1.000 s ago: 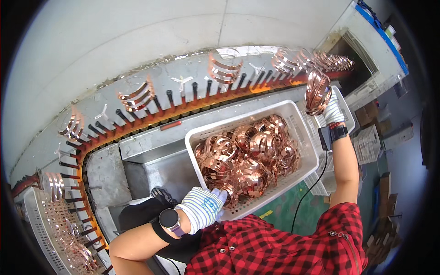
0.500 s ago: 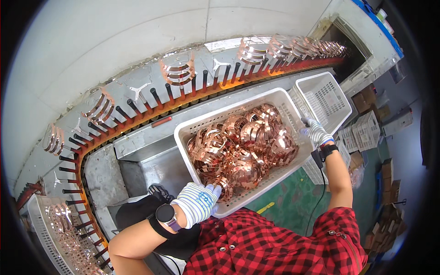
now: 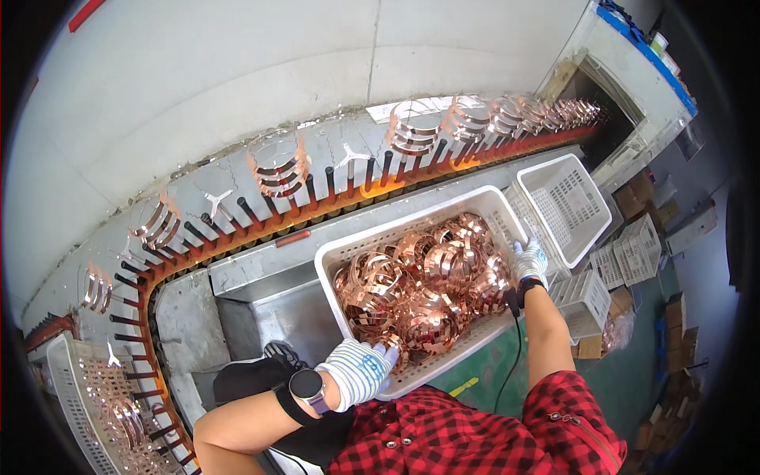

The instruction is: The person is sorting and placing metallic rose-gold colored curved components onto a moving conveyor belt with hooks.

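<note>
A white plastic crate (image 3: 412,220) with slotted sides sits slanted before me, heaped with shiny copper-coloured banded hoop pieces (image 3: 427,277). My left hand (image 3: 358,370), in a striped knit glove, is curled over the crate's near left corner, its fingertips beside the hoops. At the right end, my right hand (image 3: 530,261), gloved the same way, is closed over the crate's rim. Parts of the fingers of both hands are hidden by the gloves' backs and the rim.
A curved conveyor (image 3: 332,207) with black upright pegs carries copper-coloured hoops (image 3: 279,170) around the far side. Another white crate (image 3: 562,206) stands at the right. A crate of hoops (image 3: 75,388) is at the lower left. A metal trough (image 3: 289,317) lies left of the full crate.
My right hand has come in onto the crate's right rim. The left hand keeps its place at the near corner. The whole view has shifted somewhat.
</note>
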Action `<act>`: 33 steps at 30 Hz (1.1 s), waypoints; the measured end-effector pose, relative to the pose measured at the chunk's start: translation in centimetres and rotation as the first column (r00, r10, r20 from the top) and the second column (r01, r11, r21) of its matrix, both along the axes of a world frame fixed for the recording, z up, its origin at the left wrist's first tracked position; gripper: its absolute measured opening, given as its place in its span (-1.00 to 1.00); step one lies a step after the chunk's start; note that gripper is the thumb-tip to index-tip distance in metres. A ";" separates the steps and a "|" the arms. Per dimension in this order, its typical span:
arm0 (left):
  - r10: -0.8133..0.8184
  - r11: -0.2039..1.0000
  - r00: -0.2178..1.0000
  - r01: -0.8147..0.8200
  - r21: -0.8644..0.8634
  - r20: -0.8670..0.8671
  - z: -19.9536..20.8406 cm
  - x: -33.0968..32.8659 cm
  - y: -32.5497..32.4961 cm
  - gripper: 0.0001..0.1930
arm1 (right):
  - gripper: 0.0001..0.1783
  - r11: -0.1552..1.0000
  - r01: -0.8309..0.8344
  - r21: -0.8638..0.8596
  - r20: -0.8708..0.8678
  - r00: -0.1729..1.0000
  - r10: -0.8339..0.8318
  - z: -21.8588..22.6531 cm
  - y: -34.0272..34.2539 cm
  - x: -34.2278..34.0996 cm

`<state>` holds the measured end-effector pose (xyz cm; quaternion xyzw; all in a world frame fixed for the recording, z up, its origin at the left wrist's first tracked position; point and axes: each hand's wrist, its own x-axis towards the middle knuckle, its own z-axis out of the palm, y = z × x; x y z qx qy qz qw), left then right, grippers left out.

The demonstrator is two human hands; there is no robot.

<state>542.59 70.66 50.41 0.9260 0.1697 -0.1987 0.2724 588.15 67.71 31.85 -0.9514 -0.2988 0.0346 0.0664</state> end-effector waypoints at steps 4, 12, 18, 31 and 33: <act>-0.021 1.000 1.000 0.021 -0.018 0.017 0.5 3.0 0.3 -0.50 | -0.56 0.999 -0.032 0.041 -0.007 0.999 0.032 -1.8 -0.8 3.6; -0.023 0.999 0.999 0.025 -0.046 0.035 0.8 8.4 0.3 -0.55 | -0.54 0.979 0.093 0.183 -0.533 0.846 0.019 -4.1 -0.6 15.3; -0.004 0.995 0.998 -0.001 -0.100 -0.057 1.4 13.4 1.2 -0.58 | -0.33 0.866 0.067 0.496 -0.761 0.514 0.396 7.1 12.5 13.7; 0.015 1.000 0.999 -0.014 -0.027 0.030 0.5 22.3 2.9 -0.59 | -0.36 0.864 0.059 0.501 -0.706 0.604 0.369 -1.0 36.8 13.5; 0.141 0.990 0.990 -0.142 -0.021 -0.023 -0.1 20.7 3.4 -0.58 | -0.50 0.685 0.179 0.706 -0.689 0.394 0.608 5.7 35.9 3.0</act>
